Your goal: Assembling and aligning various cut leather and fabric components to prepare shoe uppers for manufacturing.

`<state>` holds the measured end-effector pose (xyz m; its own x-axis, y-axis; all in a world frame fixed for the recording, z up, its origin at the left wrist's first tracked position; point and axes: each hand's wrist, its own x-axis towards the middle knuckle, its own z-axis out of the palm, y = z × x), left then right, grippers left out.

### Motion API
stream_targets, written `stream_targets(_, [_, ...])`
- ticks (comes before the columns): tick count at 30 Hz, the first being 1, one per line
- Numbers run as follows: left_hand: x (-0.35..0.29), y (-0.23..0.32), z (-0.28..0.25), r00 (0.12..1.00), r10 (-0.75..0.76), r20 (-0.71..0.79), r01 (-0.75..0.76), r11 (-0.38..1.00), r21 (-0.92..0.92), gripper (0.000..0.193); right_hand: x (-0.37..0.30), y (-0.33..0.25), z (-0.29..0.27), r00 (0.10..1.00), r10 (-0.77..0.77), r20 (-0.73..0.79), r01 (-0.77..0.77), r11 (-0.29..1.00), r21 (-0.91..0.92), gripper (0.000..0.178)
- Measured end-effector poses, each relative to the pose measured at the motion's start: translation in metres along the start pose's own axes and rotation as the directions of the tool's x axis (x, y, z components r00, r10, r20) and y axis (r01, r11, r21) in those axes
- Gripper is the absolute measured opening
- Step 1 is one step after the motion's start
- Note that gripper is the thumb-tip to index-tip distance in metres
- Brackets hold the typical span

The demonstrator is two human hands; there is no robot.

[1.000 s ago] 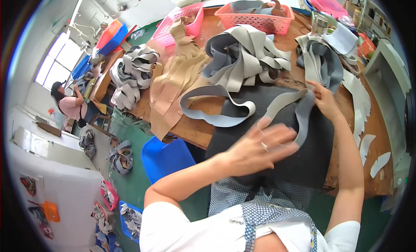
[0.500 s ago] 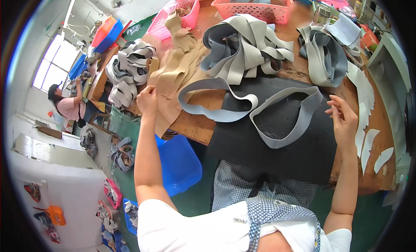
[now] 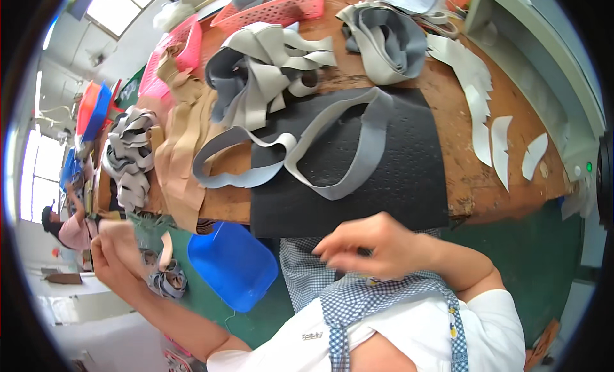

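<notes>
At the left, away from the table edge, my left hand point(image 3: 114, 253) is raised with its fingers closed on a blurred tan strip point(image 3: 167, 249). Motion smears the strip, so its full shape does not show. My right hand point(image 3: 377, 245) is in front of my lap, just below the black mat point(image 3: 409, 180); its fingers are loosely bent and apart, with nothing seen in them. A grey-white band loop point(image 3: 342, 185) lies on the mat. Touching it on the left, a second grey band loop point(image 3: 240, 179) rests partly on the wooden table.
Tan strips point(image 3: 182, 161) hang over the table edge, beside a pile of grey bands point(image 3: 128, 158). More bands point(image 3: 256, 71) and a coiled bundle point(image 3: 384, 42) lie behind. White offcuts point(image 3: 476, 103) are at the right. Below the table stands a blue bin point(image 3: 231, 269). A person point(image 3: 75, 231) works far left.
My left hand has swung left and down from beside the tan strips, now carrying a strip. My right hand has moved from the table's right side to my lap. The view has shifted right.
</notes>
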<state>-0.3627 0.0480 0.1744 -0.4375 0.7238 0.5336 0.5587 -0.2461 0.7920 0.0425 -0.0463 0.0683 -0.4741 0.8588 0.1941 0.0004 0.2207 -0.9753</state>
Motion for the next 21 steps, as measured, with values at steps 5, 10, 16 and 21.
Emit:
stream_targets(5, [-0.145, 0.093, 0.078, 0.832, 0.412, 0.371, -0.434, 0.9, -0.025, 0.018, -0.008, -0.031, 0.017, 0.991, -0.127, -0.043, 0.134, 0.955, 0.264, 0.051])
stream_targets(10, [-0.191, 0.136, 0.148, 0.618, 0.608, 0.497, -0.385, 0.786, -0.483, 0.019, -0.054, -0.05, 0.004, 0.906, 0.194, -0.376, 0.01, 0.878, 0.479, 0.034])
stream_targets(16, [-0.252, 0.141, 0.207, 0.496, 0.385, 0.778, 0.206, 0.819, -0.536, 0.023, -0.114, -0.039, -0.012, 0.695, 0.401, -0.597, 0.029, 0.814, 0.58, 0.031])
stream_targets(21, [-0.273, 0.134, 0.252, 0.262, 0.192, 0.946, 0.67, 0.669, -0.322, 0.029, -0.127, 0.008, -0.03, 0.678, 0.494, -0.545, 0.223, 0.568, 0.792, 0.03])
